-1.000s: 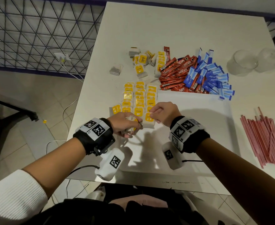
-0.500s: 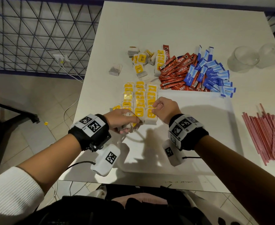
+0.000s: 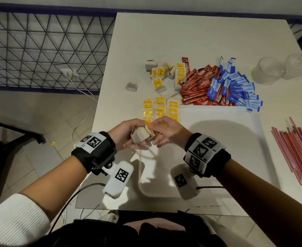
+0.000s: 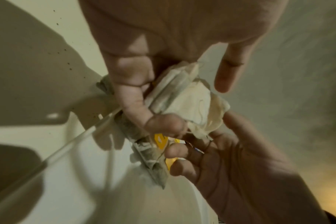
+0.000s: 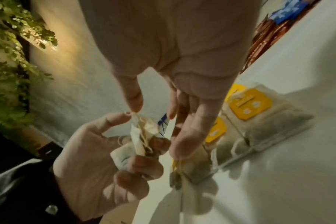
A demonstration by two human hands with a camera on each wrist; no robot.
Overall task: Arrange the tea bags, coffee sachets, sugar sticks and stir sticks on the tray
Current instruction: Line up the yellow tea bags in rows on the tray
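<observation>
White table (image 3: 191,41) fills the head view: the left hand (image 3: 127,135) curls round a bunch of pale tea bags (image 3: 140,137) above the tray (image 3: 227,132), beside yellow-tagged rows (image 3: 160,110). From the left wrist, crumpled papery bags show a yellow tag (image 4: 160,140). From the right wrist, the right hand (image 5: 178,60) pinches a bag's string, fingers otherwise loose.
</observation>
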